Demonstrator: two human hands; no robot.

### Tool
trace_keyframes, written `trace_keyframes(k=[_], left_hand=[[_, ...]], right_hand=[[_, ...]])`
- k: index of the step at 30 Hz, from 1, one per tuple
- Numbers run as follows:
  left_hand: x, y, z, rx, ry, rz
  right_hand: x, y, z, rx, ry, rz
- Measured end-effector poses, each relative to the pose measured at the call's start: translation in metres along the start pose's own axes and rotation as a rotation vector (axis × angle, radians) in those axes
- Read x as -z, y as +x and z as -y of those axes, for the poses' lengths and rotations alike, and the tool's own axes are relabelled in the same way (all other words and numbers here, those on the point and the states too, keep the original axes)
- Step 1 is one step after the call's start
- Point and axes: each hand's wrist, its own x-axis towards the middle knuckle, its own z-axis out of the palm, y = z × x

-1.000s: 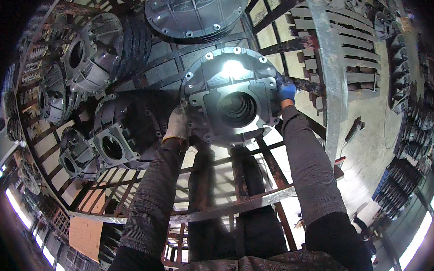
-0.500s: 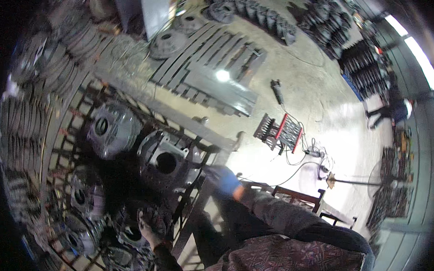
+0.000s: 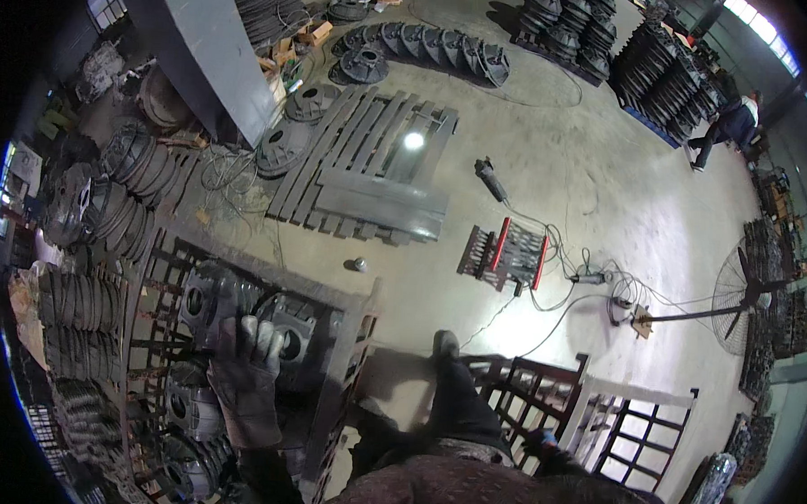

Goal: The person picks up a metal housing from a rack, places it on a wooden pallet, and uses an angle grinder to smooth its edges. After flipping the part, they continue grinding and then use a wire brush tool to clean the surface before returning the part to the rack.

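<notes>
My left hand (image 3: 246, 385), in a grey work glove, is raised over a metal mesh crate (image 3: 241, 256) with its fingers stretched out and nothing held. Inside the crate sit several dark metal castings with round openings; one casting (image 3: 210, 299) lies just beyond my fingertips, and another (image 3: 303, 330) is to their right. My glove hides part of the load. My right hand (image 3: 544, 441), with a bit of blue on it, hangs low beside a dark barred rack (image 3: 542, 384). Its fingers are too dark and small to make out.
A slatted metal stack (image 3: 370, 201) lies on the floor ahead, near a grey column (image 3: 196, 54). A red-edged stand (image 3: 507, 255), a power tool (image 3: 490, 179) and cables lie to the right. A fan (image 3: 739, 303) and another person (image 3: 729, 127) are farther right.
My left hand has risen from the castings and opened out. My right hand has drawn back from the crate's edge to my right side. The view has shifted, and my body stands straighter.
</notes>
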Motion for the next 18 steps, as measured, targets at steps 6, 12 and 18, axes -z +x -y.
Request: trace_keyframes(k=[6,12,18], left_hand=[[-0.120,0.088,0.098,0.077,-0.179,-0.370],[-0.203,0.173,0.188,0.202,-0.062,0.043],[-0.056,0.231,0.264,0.617,-0.076,-0.509]], right_hand=[[0.033,0.038,0.066,0.273,-0.636,0.169],[0.101,0.115,0.200,0.693,-1.041,-0.085],[0.144,0.162,0.312,0.130,0.325,-0.044]])
